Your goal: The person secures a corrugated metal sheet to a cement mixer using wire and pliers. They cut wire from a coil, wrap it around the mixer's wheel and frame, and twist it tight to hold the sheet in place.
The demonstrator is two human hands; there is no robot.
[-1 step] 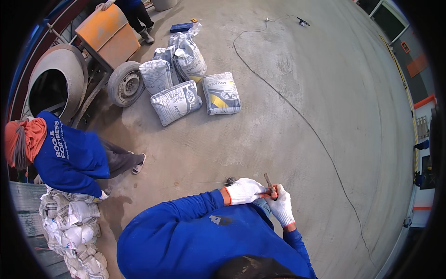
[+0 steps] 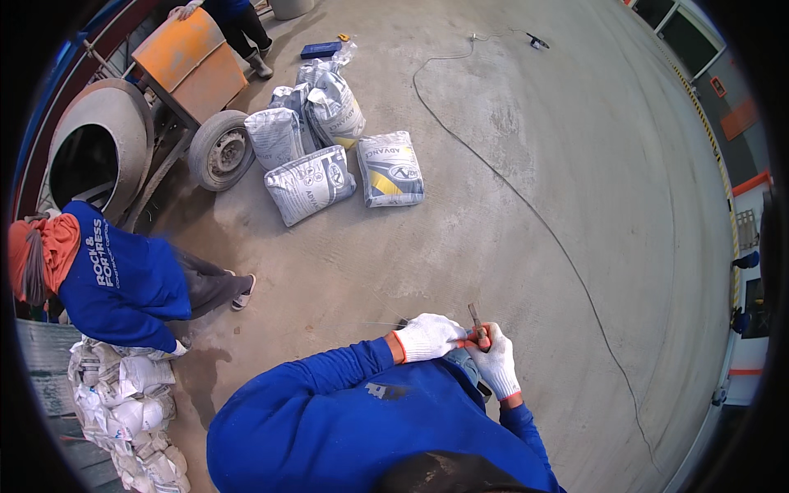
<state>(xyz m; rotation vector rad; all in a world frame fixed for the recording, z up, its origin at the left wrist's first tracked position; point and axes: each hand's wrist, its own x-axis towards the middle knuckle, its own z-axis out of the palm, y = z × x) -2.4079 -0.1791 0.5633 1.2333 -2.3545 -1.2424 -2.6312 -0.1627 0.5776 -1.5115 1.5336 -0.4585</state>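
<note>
Both my hands wear white knitted gloves with orange cuffs and meet in front of my blue sleeves. My right hand (image 2: 496, 363) is closed on a hand tool (image 2: 474, 319) with a worn, brownish metal end pointing up and a red grip; its exact kind is not clear. Beside it my left hand (image 2: 429, 338) has its fingers curled together close to the red grip, and what they hold is hidden. A thin pale strand (image 2: 380, 324) runs out leftward from behind my left hand. A dark shape, partly covered by the glove, shows there too.
Several cement bags (image 2: 310, 185) lie ahead on the concrete floor, near a concrete mixer (image 2: 103, 156) with a rubber wheel (image 2: 222, 150). A co-worker (image 2: 131, 267) bends over stacked filled sacks (image 2: 136, 419) at left. Another person (image 2: 238, 29) stands behind the mixer. A cable (image 2: 534, 207) crosses the floor.
The view has shifted very slightly. My hands and the tool keep nearly the same place and hold.
</note>
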